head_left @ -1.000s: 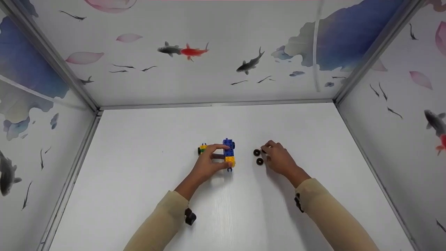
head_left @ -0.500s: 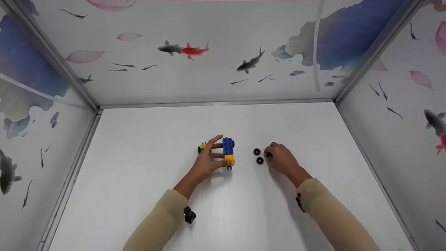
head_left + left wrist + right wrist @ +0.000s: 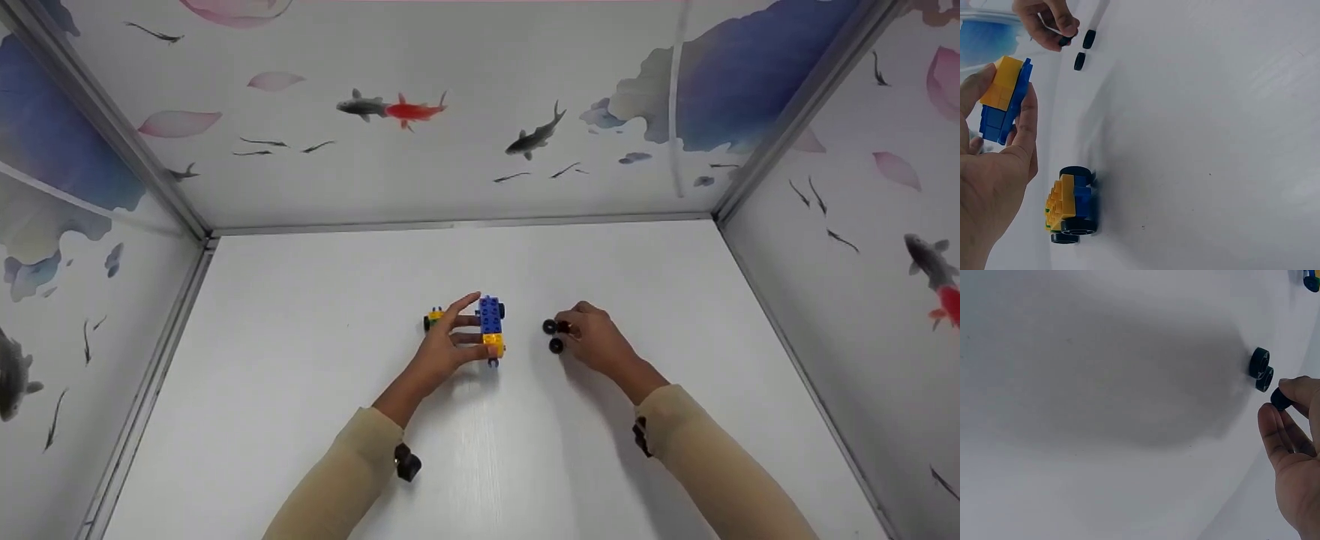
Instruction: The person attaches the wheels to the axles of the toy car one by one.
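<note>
Between thumb and fingers, my left hand (image 3: 439,356) holds a toy car body (image 3: 491,319) of blue and yellow bricks, raised above the table. Its index finger is extended off the bricks. One dark wheel shows on the body's right side at the far end. My right hand (image 3: 600,341) pinches a small black wheel (image 3: 1280,399) between thumb and fingertips. Close by on the table lie two more black wheels, one farther (image 3: 550,327) and one nearer (image 3: 556,346).
A second toy car (image 3: 1064,205) of yellow, green and blue bricks with black wheels stands on the white table (image 3: 300,420), left of and partly behind my left hand. Printed walls (image 3: 465,180) enclose the table at the back and both sides.
My left index finger has lifted off the blue bricks. The right hand drew slightly back, then moved left again, and the pinched wheel now shows beside the two others.
</note>
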{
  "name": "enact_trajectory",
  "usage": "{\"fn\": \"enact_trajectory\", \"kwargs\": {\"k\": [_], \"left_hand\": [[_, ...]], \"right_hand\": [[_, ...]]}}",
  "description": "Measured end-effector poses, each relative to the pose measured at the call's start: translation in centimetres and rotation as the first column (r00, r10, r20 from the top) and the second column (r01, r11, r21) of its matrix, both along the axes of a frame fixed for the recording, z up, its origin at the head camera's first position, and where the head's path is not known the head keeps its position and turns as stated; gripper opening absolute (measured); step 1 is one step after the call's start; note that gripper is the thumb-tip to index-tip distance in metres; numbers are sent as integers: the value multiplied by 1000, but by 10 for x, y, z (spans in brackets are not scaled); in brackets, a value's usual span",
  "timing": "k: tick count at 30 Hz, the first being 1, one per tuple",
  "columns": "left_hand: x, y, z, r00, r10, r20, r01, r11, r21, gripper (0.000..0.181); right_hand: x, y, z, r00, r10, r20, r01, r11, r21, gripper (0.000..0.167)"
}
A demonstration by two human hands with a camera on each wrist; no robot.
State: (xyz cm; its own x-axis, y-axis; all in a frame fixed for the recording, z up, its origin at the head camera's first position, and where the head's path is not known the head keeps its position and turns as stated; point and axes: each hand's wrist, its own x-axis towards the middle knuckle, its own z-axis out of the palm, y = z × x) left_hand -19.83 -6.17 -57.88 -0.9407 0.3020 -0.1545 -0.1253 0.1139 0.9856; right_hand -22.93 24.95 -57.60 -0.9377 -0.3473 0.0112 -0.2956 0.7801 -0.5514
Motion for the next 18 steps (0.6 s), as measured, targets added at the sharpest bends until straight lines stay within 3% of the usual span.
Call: {"fn": "enact_trajectory", "kwargs": {"k": [5, 18], "left_hand": [[-1, 1, 0, 1000, 4, 31, -4, 1000, 9, 97], [-2, -2, 1, 998, -8, 55, 3, 996, 88, 98]], "right_hand": [[4, -11, 6, 1000, 26, 11, -25, 998, -65, 37], [12, -39, 18, 991, 137, 4, -135, 984, -114, 31]]}}
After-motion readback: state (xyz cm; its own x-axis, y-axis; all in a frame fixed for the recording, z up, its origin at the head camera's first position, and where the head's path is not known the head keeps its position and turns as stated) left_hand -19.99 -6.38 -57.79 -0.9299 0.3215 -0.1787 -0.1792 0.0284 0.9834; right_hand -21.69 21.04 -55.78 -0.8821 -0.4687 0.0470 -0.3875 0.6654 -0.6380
